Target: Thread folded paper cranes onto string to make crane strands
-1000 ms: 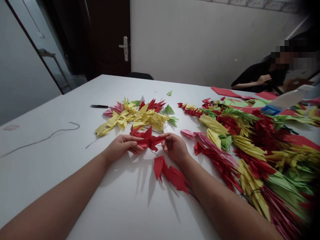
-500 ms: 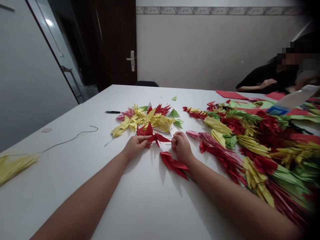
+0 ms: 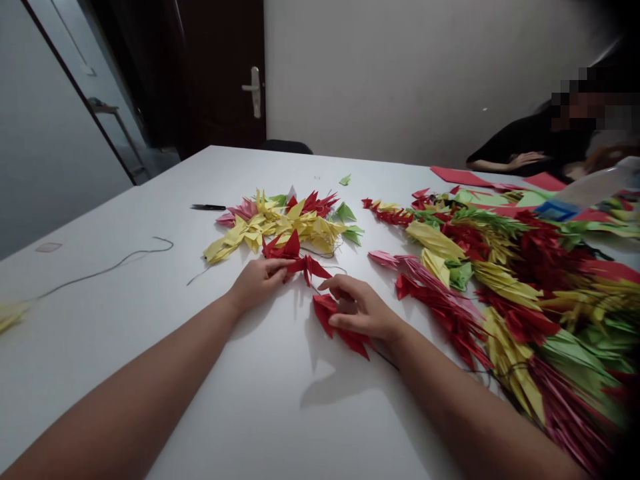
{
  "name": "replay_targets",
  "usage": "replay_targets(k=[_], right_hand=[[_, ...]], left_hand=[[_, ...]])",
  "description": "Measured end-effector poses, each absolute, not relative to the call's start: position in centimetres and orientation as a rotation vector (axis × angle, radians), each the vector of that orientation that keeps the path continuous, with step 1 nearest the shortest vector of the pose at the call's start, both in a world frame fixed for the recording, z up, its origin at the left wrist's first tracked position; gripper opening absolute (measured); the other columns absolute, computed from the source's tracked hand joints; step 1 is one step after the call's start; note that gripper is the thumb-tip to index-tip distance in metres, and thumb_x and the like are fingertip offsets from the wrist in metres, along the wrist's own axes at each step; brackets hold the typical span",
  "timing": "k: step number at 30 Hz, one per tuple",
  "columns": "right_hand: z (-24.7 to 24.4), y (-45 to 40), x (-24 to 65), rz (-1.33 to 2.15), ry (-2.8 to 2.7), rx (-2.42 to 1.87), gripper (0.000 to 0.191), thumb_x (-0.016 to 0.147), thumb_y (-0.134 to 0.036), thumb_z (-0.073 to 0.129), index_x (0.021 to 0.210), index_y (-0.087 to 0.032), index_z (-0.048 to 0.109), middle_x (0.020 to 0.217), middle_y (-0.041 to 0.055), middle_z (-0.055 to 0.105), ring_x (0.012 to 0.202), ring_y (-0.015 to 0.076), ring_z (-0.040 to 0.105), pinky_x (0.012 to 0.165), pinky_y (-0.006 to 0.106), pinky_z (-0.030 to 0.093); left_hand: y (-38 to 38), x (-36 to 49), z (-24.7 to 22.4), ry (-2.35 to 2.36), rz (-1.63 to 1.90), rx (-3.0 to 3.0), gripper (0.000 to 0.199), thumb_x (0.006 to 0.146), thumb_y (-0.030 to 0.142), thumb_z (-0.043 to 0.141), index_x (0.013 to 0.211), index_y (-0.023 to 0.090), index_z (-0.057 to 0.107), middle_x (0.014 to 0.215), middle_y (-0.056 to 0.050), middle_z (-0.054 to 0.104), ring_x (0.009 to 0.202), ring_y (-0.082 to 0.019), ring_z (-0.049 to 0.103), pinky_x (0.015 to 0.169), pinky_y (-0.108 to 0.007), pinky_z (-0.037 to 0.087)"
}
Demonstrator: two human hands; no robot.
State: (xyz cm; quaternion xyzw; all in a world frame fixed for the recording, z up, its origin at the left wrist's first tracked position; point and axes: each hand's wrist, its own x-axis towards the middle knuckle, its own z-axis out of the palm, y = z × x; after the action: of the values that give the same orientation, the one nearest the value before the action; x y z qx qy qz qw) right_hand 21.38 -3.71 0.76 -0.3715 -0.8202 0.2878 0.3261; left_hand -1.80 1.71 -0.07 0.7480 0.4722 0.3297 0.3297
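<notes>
My left hand (image 3: 260,283) pinches a red origami crane (image 3: 306,265) strung on dark thread, with a second red crane (image 3: 283,248) just beyond its fingers. My right hand (image 3: 357,307) lies open, fingers spread, over a lower group of red paper cranes (image 3: 326,313) and touching them. A mound of yellow, red and pink cranes (image 3: 273,230) sits just past my left hand. To the right of my right hand lie long strings of red and pink cranes (image 3: 435,297).
Black-handled scissors (image 3: 208,207) and a loose dark cord (image 3: 120,261) lie on the white table (image 3: 125,333). Dense multicoloured crane strings (image 3: 530,293) fill the right side. A seated person (image 3: 520,150) leans at the far right beyond red paper sheets (image 3: 460,177). A dark door (image 3: 220,73) stands behind.
My right hand has moved down from beside the thread, opening over the lower red cranes. My left hand stays on the red crane. The view has tilted slightly.
</notes>
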Motion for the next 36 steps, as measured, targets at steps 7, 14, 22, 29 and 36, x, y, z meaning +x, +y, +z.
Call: replay_targets(k=[7, 14, 22, 29, 36], right_hand=[[0.5, -3.6, 20.8, 0.572, -2.316, -0.994, 0.016, 0.077, -0.025, 0.052, 0.088, -0.016, 0.059, 0.077, 0.0035, 0.060, 0.068, 0.0117, 0.051, 0.063, 0.021, 0.037], [0.3, -3.7, 20.6, 0.682, -2.150, -0.995, 0.011, 0.073, -0.016, 0.049, 0.075, -0.014, 0.060, 0.064, 0.0013, 0.058, 0.055, 0.0078, 0.046, 0.053, 0.018, 0.035], [0.5, -4.5, 19.3, 0.957, -2.159, -0.971, 0.014, 0.076, -0.023, 0.052, 0.071, -0.013, 0.059, 0.060, 0.0013, 0.056, 0.053, 0.0074, 0.045, 0.051, 0.017, 0.035], [0.1, -3.4, 20.2, 0.855, -1.886, -1.104, 0.017, 0.077, -0.029, 0.053, 0.073, -0.014, 0.058, 0.069, 0.0045, 0.060, 0.061, 0.0113, 0.053, 0.053, 0.020, 0.040], [0.1, -3.8, 19.9, 1.116, -1.859, -1.024, 0.020, 0.076, -0.033, 0.058, 0.077, -0.013, 0.061, 0.073, 0.0061, 0.061, 0.065, 0.0126, 0.056, 0.058, 0.023, 0.045]], left_hand=[[0.7, -1.8, 0.9, 1.099, 0.770, 2.230, 0.032, 0.080, 0.036, 0.049, 0.101, 0.017, 0.066, 0.084, -0.003, 0.067, 0.064, -0.011, 0.054, 0.060, -0.021, 0.039], [0.8, -1.1, 0.8, 1.124, 0.753, 2.482, 0.024, 0.079, 0.037, 0.052, 0.075, 0.014, 0.060, 0.069, -0.003, 0.060, 0.063, -0.012, 0.048, 0.060, -0.024, 0.034], [0.7, -0.5, 0.3, 1.288, 0.904, 2.441, 0.031, 0.079, 0.027, 0.045, 0.051, 0.016, 0.038, 0.053, 0.001, 0.043, 0.054, -0.010, 0.038, 0.055, -0.025, 0.027], [1.1, -1.3, 0.1, 1.147, 0.908, 1.997, 0.036, 0.080, 0.039, 0.045, 0.055, 0.016, 0.034, 0.052, 0.005, 0.035, 0.050, -0.008, 0.033, 0.049, -0.021, 0.026], [0.8, -0.7, 0.1, 1.240, 0.924, 2.312, 0.033, 0.078, 0.028, 0.046, 0.050, 0.015, 0.032, 0.049, 0.003, 0.037, 0.049, -0.008, 0.033, 0.050, -0.023, 0.024]])
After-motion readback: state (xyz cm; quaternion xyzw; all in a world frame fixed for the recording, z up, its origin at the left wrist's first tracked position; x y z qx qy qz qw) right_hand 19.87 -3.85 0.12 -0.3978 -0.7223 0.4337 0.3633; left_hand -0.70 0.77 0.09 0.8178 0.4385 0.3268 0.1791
